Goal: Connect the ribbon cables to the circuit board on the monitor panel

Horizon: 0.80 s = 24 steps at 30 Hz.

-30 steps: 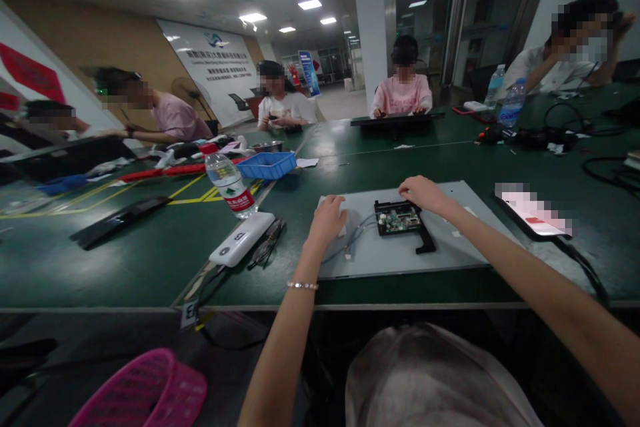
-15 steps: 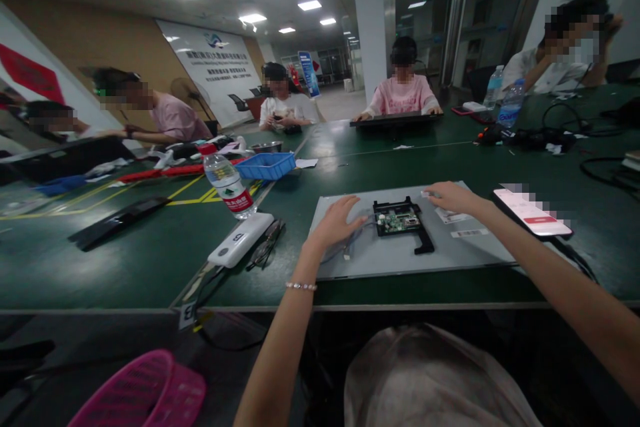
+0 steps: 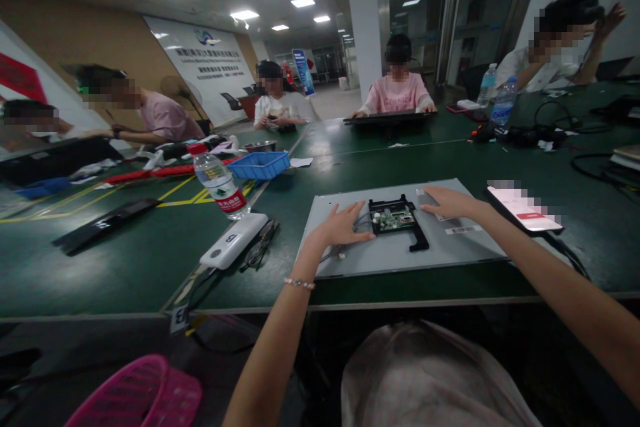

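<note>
A flat grey panel [image 3: 350, 261] lies on the green table in front of me. On its middle sits a black bracket [image 3: 419, 237] that frames a green circuit board [image 3: 395, 219]. My left hand [image 3: 343, 225] is over the panel's left part with its fingers spread, its thumb near the bracket's left edge. Thin grey cables [image 3: 333, 253] run beneath and beside that hand. My right hand [image 3: 450, 203] is on the right of the bracket, fingers stretched out over the panel near a white label [image 3: 461, 231]. Neither hand holds anything.
Left of the panel are a white power bank [image 3: 234, 241], glasses [image 3: 260, 245], a water bottle [image 3: 220, 183] and a blue tray [image 3: 260, 165]. A phone [image 3: 525, 208] with a cable lies at right. A pink basket [image 3: 135, 390] stands below the table edge. Several people sit around the table.
My left hand has moved right over the panel, closer to the bracket. My right hand stays nearly in place on the panel. The whole view has shifted slightly.
</note>
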{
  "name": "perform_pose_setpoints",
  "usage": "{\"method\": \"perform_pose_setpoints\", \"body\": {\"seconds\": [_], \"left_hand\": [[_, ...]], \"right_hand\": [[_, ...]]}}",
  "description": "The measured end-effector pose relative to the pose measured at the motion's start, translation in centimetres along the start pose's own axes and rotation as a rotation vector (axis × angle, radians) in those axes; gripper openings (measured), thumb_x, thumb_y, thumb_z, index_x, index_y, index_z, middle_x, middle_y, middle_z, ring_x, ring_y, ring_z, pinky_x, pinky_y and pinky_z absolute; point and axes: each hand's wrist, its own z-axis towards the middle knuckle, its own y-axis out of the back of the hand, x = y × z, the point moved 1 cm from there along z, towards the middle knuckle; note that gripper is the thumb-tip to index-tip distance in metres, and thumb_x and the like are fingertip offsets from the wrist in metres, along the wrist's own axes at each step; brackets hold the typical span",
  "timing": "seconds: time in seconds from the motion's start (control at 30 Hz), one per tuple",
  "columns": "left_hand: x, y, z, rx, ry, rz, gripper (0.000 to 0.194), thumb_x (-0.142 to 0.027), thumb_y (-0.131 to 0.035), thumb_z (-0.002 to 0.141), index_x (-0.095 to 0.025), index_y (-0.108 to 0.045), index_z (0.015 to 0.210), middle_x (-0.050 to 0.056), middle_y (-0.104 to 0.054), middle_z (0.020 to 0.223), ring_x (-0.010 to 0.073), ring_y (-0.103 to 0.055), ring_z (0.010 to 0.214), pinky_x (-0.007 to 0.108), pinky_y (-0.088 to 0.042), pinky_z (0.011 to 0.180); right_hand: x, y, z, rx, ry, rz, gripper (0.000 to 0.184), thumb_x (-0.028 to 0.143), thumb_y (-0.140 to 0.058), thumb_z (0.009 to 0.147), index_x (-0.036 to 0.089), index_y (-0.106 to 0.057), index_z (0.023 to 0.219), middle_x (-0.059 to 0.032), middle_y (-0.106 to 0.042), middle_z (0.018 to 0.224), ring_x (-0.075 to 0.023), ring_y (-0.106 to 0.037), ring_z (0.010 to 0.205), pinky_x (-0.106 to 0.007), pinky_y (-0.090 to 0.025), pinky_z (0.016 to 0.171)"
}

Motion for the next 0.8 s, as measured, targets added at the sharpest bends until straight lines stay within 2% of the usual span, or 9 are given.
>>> {"method": "perform_pose_setpoints", "body": {"seconds": [0.13,0.27,0.47,0.57,0.63,0.7,0.8], "left_hand": [[0.6,-0.3,0.5,-0.004,0.003,-0.003,0.098,-0.072,-0.045,0.076,-0.017,-0.010,0.149,0.015,-0.022,0.153,0.0271,-0.024,0.140,0.044,-0.001,0.114],[1.2,-0.4,0.9,-0.004,-0.005,-0.018,0.099,-0.072,-0.046,0.076,-0.015,-0.012,0.148,0.015,-0.023,0.152,0.0271,-0.024,0.140,0.042,-0.005,0.115],[1.2,0.5,1.2,0.039,0.001,-0.062,0.101,-0.070,-0.051,0.074,-0.016,-0.010,0.148,0.016,-0.021,0.153,0.0281,-0.023,0.140,0.044,-0.005,0.114],[0.6,1.5,1.7,0.084,0.052,-0.091,0.103,-0.073,-0.048,0.073,-0.016,-0.008,0.149,0.017,-0.022,0.152,0.0309,-0.025,0.139,0.049,-0.005,0.113],[0.0,2.0,2.3,0.067,0.084,-0.106,0.101,-0.074,-0.045,0.074,-0.016,-0.008,0.149,0.018,-0.022,0.152,0.0329,-0.024,0.139,0.053,-0.006,0.112],[-0.7,2.2,3.1,0.035,0.083,-0.126,0.101,-0.074,-0.044,0.075,-0.016,-0.009,0.149,0.017,-0.018,0.153,0.0338,-0.021,0.140,0.053,-0.007,0.112],[-1.4,1.8,4.0,0.022,0.053,-0.175,0.103,-0.075,-0.047,0.074,-0.015,-0.008,0.149,0.017,-0.013,0.154,0.0332,-0.018,0.141,0.048,-0.014,0.113]], "right_hand": [[0.3,0.2,0.1,0.000,0.010,-0.010,0.072,0.063,-0.043,0.084,0.015,-0.044,0.138,-0.0152,-0.044,0.143,-0.0304,-0.041,0.130,-0.044,-0.035,0.107],[0.7,0.4,0.3,-0.012,0.010,-0.015,0.071,0.061,-0.042,0.085,0.013,-0.044,0.137,-0.0164,-0.043,0.143,-0.0307,-0.041,0.131,-0.043,-0.034,0.108],[0.6,0.3,0.2,-0.018,-0.011,-0.018,0.074,0.062,-0.041,0.085,0.013,-0.040,0.140,-0.0163,-0.043,0.143,-0.0315,-0.041,0.130,-0.044,-0.036,0.107],[0.2,0.5,0.5,0.004,-0.036,-0.001,0.075,0.060,-0.042,0.086,0.015,-0.031,0.145,-0.0151,-0.042,0.144,-0.0317,-0.044,0.128,-0.045,-0.041,0.101],[0.2,0.9,0.8,-0.011,-0.037,0.006,0.074,0.055,-0.045,0.087,0.015,-0.028,0.146,-0.0155,-0.044,0.142,-0.0312,-0.048,0.124,-0.045,-0.043,0.098],[0.5,1.4,1.2,-0.046,-0.002,-0.002,0.066,0.047,-0.048,0.087,0.015,-0.036,0.143,-0.0153,-0.051,0.137,-0.0295,-0.053,0.119,-0.042,-0.044,0.097],[1.2,2.1,1.9,-0.095,0.054,-0.034,0.045,0.037,-0.052,0.086,0.017,-0.057,0.126,-0.0129,-0.060,0.126,-0.0263,-0.057,0.112,-0.038,-0.044,0.095]]}}
